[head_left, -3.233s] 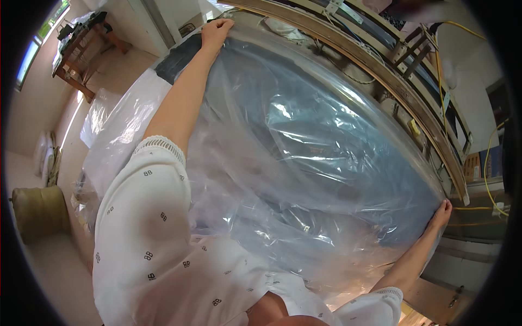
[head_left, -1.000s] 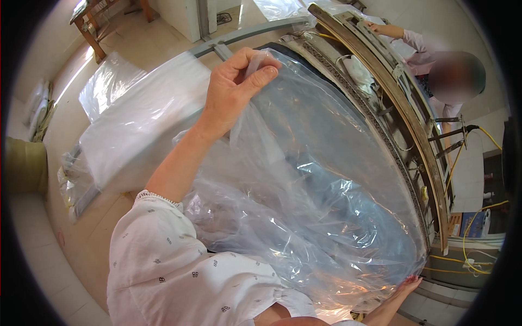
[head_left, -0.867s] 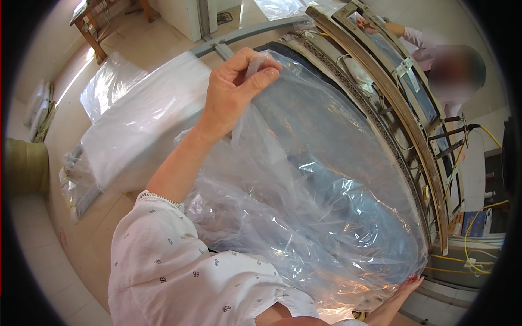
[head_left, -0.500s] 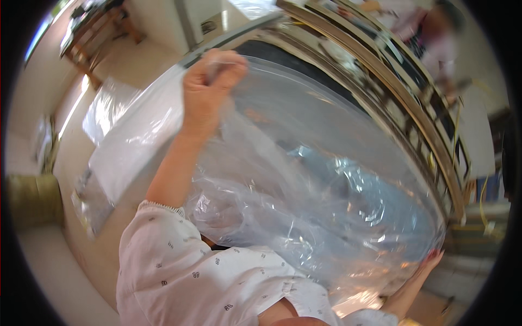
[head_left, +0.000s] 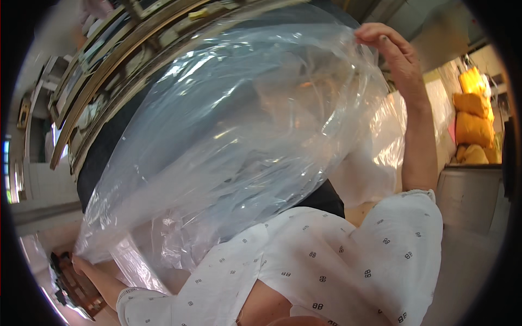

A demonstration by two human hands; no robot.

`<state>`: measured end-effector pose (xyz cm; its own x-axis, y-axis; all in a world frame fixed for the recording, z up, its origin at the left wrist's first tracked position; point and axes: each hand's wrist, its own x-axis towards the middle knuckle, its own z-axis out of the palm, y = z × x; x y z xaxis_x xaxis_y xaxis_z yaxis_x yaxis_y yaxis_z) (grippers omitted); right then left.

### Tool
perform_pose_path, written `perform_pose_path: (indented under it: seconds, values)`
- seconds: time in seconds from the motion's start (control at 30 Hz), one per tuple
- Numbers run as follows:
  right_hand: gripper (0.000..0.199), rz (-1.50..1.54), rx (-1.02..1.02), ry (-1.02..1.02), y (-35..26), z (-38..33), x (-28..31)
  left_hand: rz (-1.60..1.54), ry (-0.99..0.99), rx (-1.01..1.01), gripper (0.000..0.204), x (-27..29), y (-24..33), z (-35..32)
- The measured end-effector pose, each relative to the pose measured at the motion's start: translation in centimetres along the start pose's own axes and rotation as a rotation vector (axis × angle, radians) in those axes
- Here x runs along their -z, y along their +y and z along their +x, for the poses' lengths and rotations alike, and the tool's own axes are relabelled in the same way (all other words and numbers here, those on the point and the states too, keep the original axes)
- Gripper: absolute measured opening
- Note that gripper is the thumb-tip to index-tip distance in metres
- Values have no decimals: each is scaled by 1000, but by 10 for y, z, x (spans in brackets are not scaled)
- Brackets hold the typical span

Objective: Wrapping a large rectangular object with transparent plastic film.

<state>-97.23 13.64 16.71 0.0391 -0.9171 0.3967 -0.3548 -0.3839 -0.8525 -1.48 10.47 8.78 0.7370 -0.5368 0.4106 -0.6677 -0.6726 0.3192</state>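
A large clear plastic sheet (head_left: 217,130) is spread, wrinkled and shiny, between my two hands and over a dark surface (head_left: 111,138). At the far right, my right hand (head_left: 396,57) grips the sheet's upper corner, fingers closed over its edge. Down at the lower left, my left hand (head_left: 81,264) is closed on the opposite end of the sheet; its fingers show small. Toward my body the sheet hangs in loose folds.
Long wooden rails (head_left: 117,60) run along the table's far side. Yellow bundles (head_left: 473,127) are stacked on a pale cabinet (head_left: 467,198) at the right. More clear plastic (head_left: 392,127) hangs or lies behind my right arm. A brown wooden piece of furniture (head_left: 81,288) stands lower left.
My view has swung round to the right. My left hand has come from the upper middle down to the lower left; my right hand has risen to the upper right, stretching the sheet between them.
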Motion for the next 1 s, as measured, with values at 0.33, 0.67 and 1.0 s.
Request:
perform_pose_path:
  seconds: [0.33,0.67,1.0]
  values:
    - [25,-220,-406,131,100,-103,72,-436,-683,-991,31,-46,319,-194]
    - [18,-745,95,296,121,-56,3,-702,-523,-1097,17,-39,422,-323]
    - [15,-392,-105,380,115,25,35,-938,-633,-775,19,-52,412,-316]
